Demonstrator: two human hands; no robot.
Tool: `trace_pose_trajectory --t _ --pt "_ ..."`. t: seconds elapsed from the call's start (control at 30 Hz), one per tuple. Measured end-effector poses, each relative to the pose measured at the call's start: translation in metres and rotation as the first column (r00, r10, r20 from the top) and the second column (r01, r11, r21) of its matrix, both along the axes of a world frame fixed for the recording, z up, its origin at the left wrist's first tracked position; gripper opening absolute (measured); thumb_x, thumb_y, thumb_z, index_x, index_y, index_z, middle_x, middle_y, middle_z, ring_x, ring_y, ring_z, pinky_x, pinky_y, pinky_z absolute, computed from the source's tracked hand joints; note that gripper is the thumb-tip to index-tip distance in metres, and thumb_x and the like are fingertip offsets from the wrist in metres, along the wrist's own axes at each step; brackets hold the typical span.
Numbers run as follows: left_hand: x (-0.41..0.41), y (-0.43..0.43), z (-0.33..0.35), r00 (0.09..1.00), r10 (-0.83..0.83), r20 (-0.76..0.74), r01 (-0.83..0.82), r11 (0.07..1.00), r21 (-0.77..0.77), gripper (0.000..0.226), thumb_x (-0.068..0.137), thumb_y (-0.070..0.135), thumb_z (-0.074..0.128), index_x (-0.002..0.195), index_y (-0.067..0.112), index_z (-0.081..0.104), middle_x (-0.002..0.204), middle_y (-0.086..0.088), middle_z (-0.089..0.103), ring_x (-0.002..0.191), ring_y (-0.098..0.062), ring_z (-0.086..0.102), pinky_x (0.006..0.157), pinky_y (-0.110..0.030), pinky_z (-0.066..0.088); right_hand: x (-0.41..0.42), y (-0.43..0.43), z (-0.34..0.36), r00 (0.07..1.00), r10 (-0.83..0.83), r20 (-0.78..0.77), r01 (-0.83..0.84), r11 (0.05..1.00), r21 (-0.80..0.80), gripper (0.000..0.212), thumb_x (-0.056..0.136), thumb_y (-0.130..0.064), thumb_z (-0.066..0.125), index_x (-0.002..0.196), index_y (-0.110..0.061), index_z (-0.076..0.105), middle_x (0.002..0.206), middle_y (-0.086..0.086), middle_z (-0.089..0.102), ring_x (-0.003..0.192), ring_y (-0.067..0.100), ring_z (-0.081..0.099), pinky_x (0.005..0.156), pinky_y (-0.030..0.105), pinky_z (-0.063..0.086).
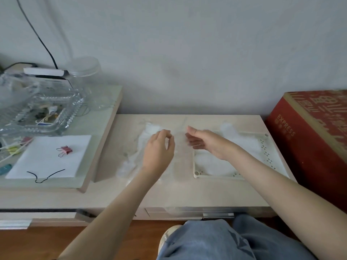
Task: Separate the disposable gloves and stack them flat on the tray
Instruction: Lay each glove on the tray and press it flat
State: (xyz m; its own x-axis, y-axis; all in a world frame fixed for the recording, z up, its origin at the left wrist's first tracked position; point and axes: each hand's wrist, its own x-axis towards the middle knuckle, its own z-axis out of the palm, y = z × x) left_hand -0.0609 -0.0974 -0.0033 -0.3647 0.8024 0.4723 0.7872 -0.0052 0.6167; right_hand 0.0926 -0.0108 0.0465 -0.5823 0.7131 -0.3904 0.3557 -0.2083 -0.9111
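Observation:
A thin clear disposable glove (179,147) hangs stretched between my two hands above the low beige cabinet top. My left hand (159,147) pinches its left edge with curled fingers. My right hand (204,142) pinches its right edge. Under and left of my left hand lies a loose pile of clear gloves (139,145). The cream plastic tray (196,166) with perforated rim sits to the right, partly hidden by my right forearm, with flat clear gloves (246,143) on it.
A red cardboard box (309,136) stands right of the tray. On the raised glass-topped table at left lie a glass dish (47,113), a plastic jar (86,70), white paper (50,156) with a pink binder clip (64,150), and a black hair tie (45,176).

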Motion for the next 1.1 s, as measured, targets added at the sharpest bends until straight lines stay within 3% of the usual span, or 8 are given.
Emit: trace_pose_trajectory --t 0.13,0.3,0.47,0.57,0.73,0.9,1.0,1.1 --pt "0.015 0.007 0.007 0.938 -0.307 -0.162 0.321 0.944 0.071 0.013 0.089 0.018 0.054 0.088 0.008 0.061 0.106 -0.001 0.069 0.098 -0.021 0.061 0.088 -0.032 0.046 -0.002 0.003 0.012 0.964 -0.071 -0.256 0.024 0.983 -0.180 0.037 0.079 -0.049 0.061 0.083 -0.013 0.063 0.083 0.007 0.065 0.080 0.020 0.062 0.090 0.032 0.049" --pt "0.030 0.017 0.008 0.836 -0.523 -0.169 0.540 0.838 0.081 0.014 0.091 0.021 0.056 0.089 0.009 0.062 0.117 0.001 0.066 0.108 -0.018 0.060 0.092 -0.041 0.046 0.016 0.006 0.009 0.946 -0.246 -0.210 0.236 0.969 -0.074 0.014 0.097 -0.005 0.051 0.094 -0.003 0.065 0.079 0.010 0.068 0.068 0.019 0.067 0.060 0.024 0.055" --pt "0.038 0.020 0.020 0.861 -0.233 0.451 0.253 0.967 0.016 0.053 0.087 0.048 0.057 0.132 0.021 0.047 0.140 0.011 0.042 0.130 -0.001 0.034 0.109 -0.023 0.026 0.046 0.016 0.006 0.842 -0.383 -0.379 0.334 0.923 -0.191 0.016 0.098 -0.003 0.047 0.097 -0.006 0.063 0.089 0.011 0.072 0.085 0.025 0.072 0.070 0.031 0.059" --pt "0.039 0.037 0.029 0.594 -0.034 0.804 0.250 0.957 -0.145 0.064 0.089 0.046 0.060 0.141 0.020 0.034 0.139 0.007 0.040 0.128 -0.005 0.037 0.102 -0.024 0.030 0.069 0.021 0.000 0.843 -0.382 -0.379 0.331 0.923 -0.196 0.016 0.097 -0.005 0.049 0.095 -0.010 0.064 0.091 0.008 0.073 0.102 0.032 0.067 0.088 0.040 0.055" --pt "0.037 0.061 0.021 0.317 -0.077 0.945 0.631 0.762 -0.149 0.030 0.084 0.037 0.067 0.104 0.015 0.066 0.102 0.004 0.070 0.092 -0.012 0.063 0.091 -0.029 0.041 0.099 0.026 -0.009 0.843 -0.393 -0.368 0.333 0.917 -0.219 0.014 0.096 -0.006 0.051 0.096 -0.011 0.064 0.092 0.008 0.074 0.092 0.026 0.071 0.090 0.038 0.054" --pt "0.053 0.075 0.021 0.392 -0.155 0.907 0.653 0.741 -0.156 0.009 0.095 0.009 0.055 0.086 0.008 0.056 0.075 0.000 0.069 0.075 -0.013 0.068 0.078 -0.024 0.050 0.131 0.035 -0.020 0.845 -0.368 -0.388 0.264 0.918 -0.297 0.021 0.090 -0.015 0.058 0.110 -0.011 0.060 0.106 0.014 0.070 0.102 0.030 0.066 0.078 0.037 0.059" --pt "0.056 0.081 0.028 0.441 -0.211 0.872 0.725 0.657 -0.208 0.012 0.094 0.001 0.053 0.082 0.004 0.051 0.056 0.006 0.054 0.073 -0.018 0.070 0.071 -0.020 0.054 0.155 0.045 -0.021 0.872 -0.287 -0.397 0.120 0.911 -0.395 0.073 0.061 -0.037 0.088 0.123 -0.011 0.058 0.116 0.016 0.066 0.109 0.036 0.063 0.082 0.046 0.057" --pt "0.059 0.089 0.037 0.474 -0.245 0.846 0.765 0.590 -0.258 0.009 0.092 0.002 0.057 0.084 0.004 0.053 0.065 -0.002 0.046 0.074 -0.023 0.070 0.065 -0.020 0.053 0.169 0.053 -0.022 0.899 -0.244 -0.363 0.088 0.914 -0.396 0.084 0.058 -0.043 0.089 0.128 -0.010 0.056 0.115 0.016 0.066 0.104 0.036 0.065 0.082 0.047 0.057"
